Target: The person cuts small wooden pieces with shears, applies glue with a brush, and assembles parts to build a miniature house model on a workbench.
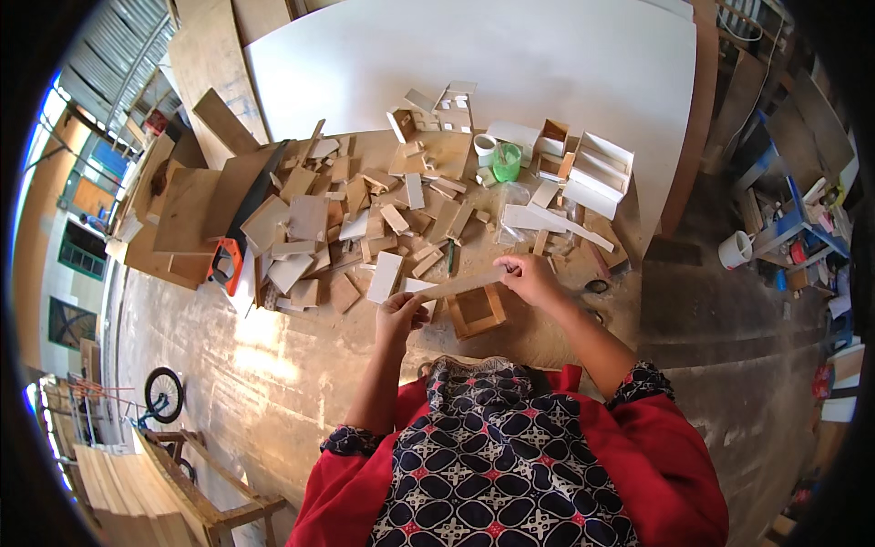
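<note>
A thin tan strip (460, 283) is stretched between my two hands; whether it is wood, paper or tape I cannot tell. My left hand (401, 317) grips its left end with curled fingers. At the other end, my right hand (530, 277) pinches it between thumb and fingers. Just beyond and below the strip stands a small open wooden box (477, 312) with a square frame-like rim. A pale rectangular block (386, 277) lies close to my left hand, and a white piece (421, 292) shows partly behind that hand.
Loose wood offcuts (308, 219) are heaped across the left of the worktable. Toward the back stand a green cup (507, 162), a white cup (485, 148) and a white compartment box (600, 169). An orange-handled saw (225, 266) rests at the left edge; scissors (596, 286) lie right.
</note>
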A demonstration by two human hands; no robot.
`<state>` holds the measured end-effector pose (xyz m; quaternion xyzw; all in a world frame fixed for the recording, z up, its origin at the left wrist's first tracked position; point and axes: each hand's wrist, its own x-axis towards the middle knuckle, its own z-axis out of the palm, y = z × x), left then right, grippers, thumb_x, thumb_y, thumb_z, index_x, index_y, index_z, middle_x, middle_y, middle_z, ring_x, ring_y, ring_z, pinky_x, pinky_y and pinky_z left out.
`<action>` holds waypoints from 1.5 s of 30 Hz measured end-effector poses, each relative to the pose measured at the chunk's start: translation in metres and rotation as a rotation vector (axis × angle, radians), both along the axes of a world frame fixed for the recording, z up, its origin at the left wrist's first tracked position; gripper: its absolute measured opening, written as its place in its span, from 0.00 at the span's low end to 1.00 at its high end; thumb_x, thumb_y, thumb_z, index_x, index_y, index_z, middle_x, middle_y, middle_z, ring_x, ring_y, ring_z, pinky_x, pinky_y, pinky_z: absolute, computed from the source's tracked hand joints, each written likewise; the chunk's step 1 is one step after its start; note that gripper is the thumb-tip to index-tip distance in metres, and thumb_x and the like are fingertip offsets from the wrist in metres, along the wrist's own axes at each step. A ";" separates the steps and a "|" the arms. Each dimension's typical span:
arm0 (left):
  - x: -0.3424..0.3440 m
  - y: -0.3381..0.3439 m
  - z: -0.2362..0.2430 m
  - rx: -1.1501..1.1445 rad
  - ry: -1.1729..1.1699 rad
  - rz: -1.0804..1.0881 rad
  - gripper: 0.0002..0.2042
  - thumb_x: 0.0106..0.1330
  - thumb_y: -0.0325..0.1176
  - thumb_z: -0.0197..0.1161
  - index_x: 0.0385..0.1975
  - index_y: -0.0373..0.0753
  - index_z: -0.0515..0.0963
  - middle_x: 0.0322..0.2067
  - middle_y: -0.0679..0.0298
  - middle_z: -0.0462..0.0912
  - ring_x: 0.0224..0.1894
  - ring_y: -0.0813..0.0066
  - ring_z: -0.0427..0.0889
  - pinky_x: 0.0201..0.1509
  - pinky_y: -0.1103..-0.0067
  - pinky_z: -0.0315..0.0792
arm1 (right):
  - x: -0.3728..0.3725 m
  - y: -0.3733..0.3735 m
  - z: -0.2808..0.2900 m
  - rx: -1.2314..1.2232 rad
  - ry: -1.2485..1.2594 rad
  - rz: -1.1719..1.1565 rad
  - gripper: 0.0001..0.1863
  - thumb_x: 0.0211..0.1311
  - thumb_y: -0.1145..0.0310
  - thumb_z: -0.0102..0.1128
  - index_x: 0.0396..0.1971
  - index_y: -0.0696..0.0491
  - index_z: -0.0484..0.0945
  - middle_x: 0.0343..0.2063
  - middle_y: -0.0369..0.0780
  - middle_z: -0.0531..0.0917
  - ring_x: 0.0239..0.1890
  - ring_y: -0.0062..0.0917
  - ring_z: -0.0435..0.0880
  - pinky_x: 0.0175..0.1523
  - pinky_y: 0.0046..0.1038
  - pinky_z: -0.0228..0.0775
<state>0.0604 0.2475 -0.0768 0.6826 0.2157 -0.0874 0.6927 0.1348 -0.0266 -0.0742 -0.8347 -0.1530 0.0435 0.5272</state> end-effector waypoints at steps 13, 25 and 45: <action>0.005 -0.007 -0.010 -0.236 -0.123 0.105 0.08 0.62 0.26 0.61 0.40 0.37 0.76 0.34 0.65 0.81 0.32 0.76 0.82 0.39 0.82 0.79 | -0.003 -0.002 -0.001 0.033 -0.361 0.067 0.05 0.49 0.80 0.59 0.29 0.59 0.79 0.29 0.44 0.81 0.30 0.36 0.82 0.35 0.28 0.73; 0.022 0.006 -0.003 0.326 -0.172 -0.054 0.11 0.59 0.34 0.65 0.34 0.32 0.82 0.21 0.67 0.80 0.21 0.83 0.75 0.26 0.85 0.70 | -0.001 0.008 -0.005 0.055 0.012 -0.132 0.08 0.51 0.69 0.66 0.32 0.55 0.82 0.21 0.40 0.83 0.24 0.23 0.82 0.33 0.24 0.72; 0.032 0.022 -0.009 0.408 0.063 -0.197 0.14 0.53 0.41 0.68 0.22 0.33 0.83 0.15 0.70 0.76 0.17 0.82 0.70 0.22 0.81 0.64 | 0.010 0.011 -0.021 -0.091 0.076 -0.161 0.09 0.48 0.65 0.65 0.28 0.54 0.85 0.22 0.42 0.84 0.26 0.28 0.85 0.34 0.26 0.74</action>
